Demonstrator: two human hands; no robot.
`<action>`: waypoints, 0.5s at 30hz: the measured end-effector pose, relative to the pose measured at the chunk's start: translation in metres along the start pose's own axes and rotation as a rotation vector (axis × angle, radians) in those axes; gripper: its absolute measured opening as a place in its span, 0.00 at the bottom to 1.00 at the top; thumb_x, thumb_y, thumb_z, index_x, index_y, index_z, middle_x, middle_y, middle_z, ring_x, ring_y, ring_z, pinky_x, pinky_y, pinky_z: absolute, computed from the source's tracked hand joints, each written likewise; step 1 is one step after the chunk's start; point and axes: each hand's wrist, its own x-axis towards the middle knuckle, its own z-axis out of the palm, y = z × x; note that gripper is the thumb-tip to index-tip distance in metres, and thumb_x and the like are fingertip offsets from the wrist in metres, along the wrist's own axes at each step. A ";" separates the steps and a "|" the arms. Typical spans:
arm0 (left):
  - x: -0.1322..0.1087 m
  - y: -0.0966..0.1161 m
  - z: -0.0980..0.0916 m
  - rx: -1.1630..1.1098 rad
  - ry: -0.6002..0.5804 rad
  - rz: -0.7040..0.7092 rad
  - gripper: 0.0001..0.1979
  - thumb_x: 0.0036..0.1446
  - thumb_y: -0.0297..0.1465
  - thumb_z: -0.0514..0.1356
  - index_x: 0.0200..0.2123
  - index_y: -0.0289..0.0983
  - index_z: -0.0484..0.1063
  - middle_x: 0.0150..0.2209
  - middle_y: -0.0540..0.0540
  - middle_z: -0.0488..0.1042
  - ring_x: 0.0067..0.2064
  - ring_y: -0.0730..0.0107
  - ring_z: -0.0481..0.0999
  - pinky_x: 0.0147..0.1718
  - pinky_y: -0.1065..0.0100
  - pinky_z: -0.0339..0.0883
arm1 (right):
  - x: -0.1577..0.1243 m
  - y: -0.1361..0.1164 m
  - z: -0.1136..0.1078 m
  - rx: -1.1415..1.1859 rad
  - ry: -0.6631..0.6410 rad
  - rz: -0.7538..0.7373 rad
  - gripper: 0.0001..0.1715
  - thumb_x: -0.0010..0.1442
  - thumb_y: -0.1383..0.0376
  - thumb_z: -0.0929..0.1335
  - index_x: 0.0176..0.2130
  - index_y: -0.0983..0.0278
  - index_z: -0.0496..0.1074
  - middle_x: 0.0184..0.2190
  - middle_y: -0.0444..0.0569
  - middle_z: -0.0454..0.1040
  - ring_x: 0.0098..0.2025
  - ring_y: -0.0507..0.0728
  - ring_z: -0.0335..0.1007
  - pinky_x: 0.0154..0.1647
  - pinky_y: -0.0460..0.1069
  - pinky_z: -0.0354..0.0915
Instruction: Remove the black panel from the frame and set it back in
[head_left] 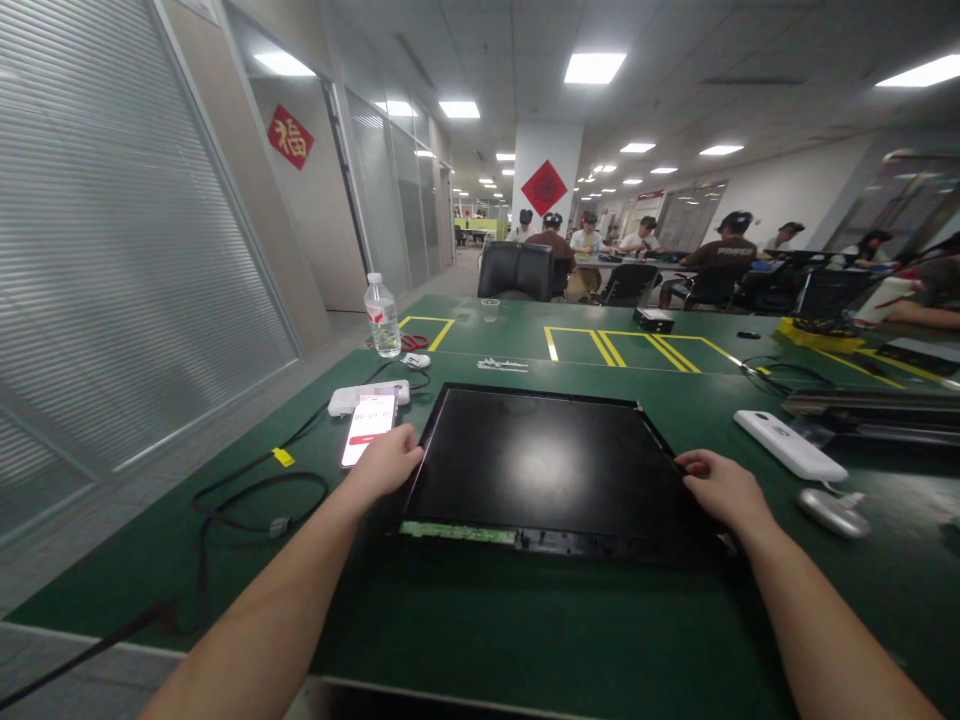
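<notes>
A black flat display panel (544,465) lies face up on the green table mat (465,610), with a strip of green circuit board (457,533) exposed along its near edge. My left hand (386,460) grips the panel's left edge, fingers curled round it. My right hand (724,488) grips the right edge the same way. Both forearms reach in from the bottom of the view.
Left of the panel lie a phone (368,428) with a lit screen, a white power strip (367,395), a water bottle (382,316) and black cables (247,500). To the right are a white remote-like device (789,445) and a grey mouse (832,512). Several people sit at far tables.
</notes>
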 end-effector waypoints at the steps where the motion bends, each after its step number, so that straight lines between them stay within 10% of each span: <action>1: 0.000 0.000 -0.001 -0.043 0.020 -0.009 0.10 0.55 0.28 0.58 0.22 0.41 0.63 0.25 0.49 0.72 0.31 0.62 0.73 0.28 0.68 0.58 | 0.000 0.000 0.000 0.001 0.007 -0.002 0.18 0.49 0.68 0.68 0.40 0.57 0.80 0.38 0.46 0.81 0.37 0.58 0.77 0.32 0.49 0.65; 15: -0.005 0.015 0.001 -1.031 -0.018 -0.271 0.17 0.48 0.35 0.68 0.40 0.41 0.68 0.22 0.53 0.74 0.21 0.67 0.75 0.19 0.74 0.61 | 0.002 0.004 0.000 -0.025 -0.001 0.015 0.22 0.51 0.68 0.67 0.45 0.59 0.80 0.39 0.48 0.82 0.39 0.60 0.77 0.32 0.50 0.64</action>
